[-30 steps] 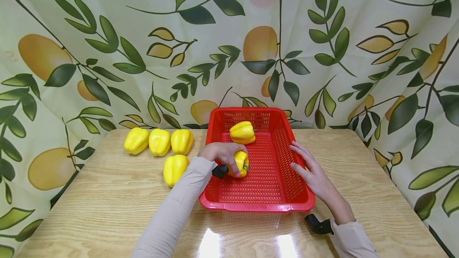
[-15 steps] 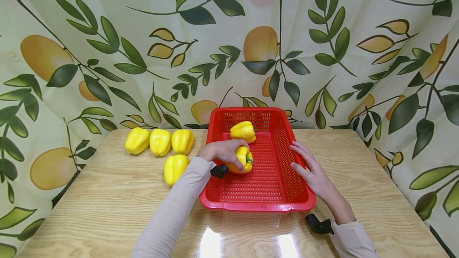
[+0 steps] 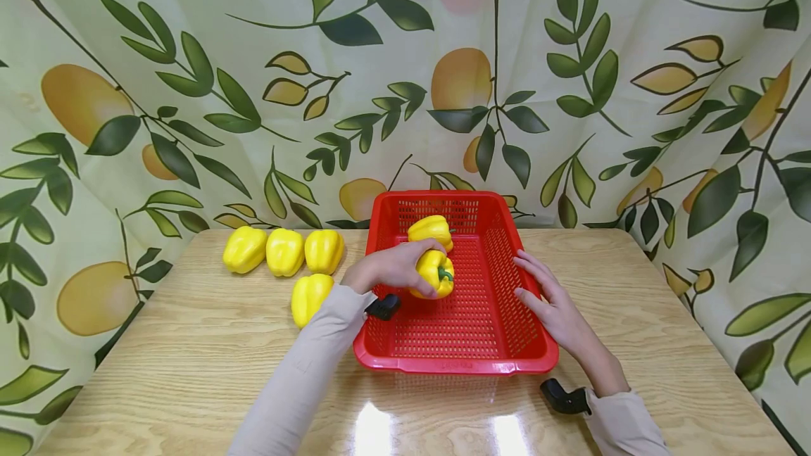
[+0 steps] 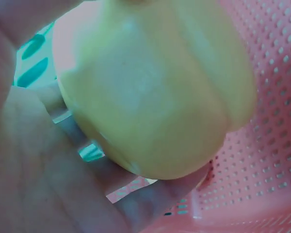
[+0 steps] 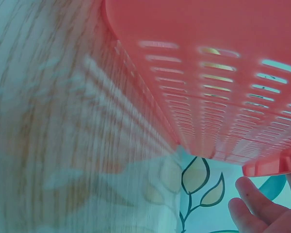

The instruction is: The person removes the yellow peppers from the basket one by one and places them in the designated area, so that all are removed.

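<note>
My left hand (image 3: 395,266) grips a yellow bell pepper (image 3: 438,274) with a green stem, inside the red perforated basket (image 3: 456,364). In the left wrist view the thumb and fingers curl round the smooth pepper (image 4: 155,97), with the basket's holed wall (image 4: 276,107) beyond. A second yellow pepper (image 3: 427,229) lies behind it on the basket floor, partly covered by the left hand. My right hand (image 3: 554,305) rests on the basket's right rim with its fingers extended. From the right wrist, its fingertips (image 5: 247,189) show near the rim, beside the basket's outer side (image 5: 208,97).
Left of the basket, three yellow peppers (image 3: 285,252) stand in a row on the wooden table (image 3: 190,343). One more pepper (image 3: 310,298) lies in front of them, next to the left forearm. A leaf-patterned curtain (image 3: 380,90) hangs behind the table.
The left hand has raised the pepper from low in the basket and shifted it slightly right and away, turning its stem end more into view. The right hand stays at the rim.
</note>
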The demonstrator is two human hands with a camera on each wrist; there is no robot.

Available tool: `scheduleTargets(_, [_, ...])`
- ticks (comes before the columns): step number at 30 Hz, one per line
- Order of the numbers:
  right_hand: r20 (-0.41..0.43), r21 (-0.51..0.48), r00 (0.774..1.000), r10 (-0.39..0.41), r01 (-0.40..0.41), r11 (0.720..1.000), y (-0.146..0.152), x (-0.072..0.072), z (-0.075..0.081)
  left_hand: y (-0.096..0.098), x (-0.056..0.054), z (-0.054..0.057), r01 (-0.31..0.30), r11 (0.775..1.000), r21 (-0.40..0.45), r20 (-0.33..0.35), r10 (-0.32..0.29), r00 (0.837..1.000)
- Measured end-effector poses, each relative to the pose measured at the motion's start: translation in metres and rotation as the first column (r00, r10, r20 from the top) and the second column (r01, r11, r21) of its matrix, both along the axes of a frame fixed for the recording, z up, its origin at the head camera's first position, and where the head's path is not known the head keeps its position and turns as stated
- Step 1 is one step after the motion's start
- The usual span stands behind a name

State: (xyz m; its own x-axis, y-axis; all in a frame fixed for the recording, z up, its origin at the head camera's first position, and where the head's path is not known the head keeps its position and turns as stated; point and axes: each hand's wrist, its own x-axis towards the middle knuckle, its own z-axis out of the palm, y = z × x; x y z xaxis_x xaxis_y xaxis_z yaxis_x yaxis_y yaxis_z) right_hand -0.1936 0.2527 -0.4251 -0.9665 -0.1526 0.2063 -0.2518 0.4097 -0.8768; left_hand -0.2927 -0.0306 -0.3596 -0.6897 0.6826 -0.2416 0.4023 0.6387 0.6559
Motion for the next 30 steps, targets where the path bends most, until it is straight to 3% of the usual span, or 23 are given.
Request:
scheduleTargets(8, [-0.004,0.001,1.000,0.001,-0.001,1.000,0.000,0.000,0.000,-0.008,0.015,0.011,0.027,0.999,0.047,-0.106,-0.022,0.994])
scheduleTargets(12, [-0.010,0.005,1.000,0.001,-0.001,1.000,0.000,0.000,0.000,-0.013,0.022,0.014,0.015,0.996,0.090,-0.122,-0.004,0.992])
scheduleTargets(20, [-0.029,0.005,1.000,0.006,-0.006,1.000,0.001,0.000,0.000,-0.023,0.040,0.021,-0.086,0.980,0.179,-0.128,0.110,0.986])
scheduleTargets(30, [-0.041,0.010,0.999,0.004,-0.004,1.000,0.002,0.000,-0.001,-0.040,0.063,0.022,-0.212,0.928,0.307,-0.162,0.271,0.949])
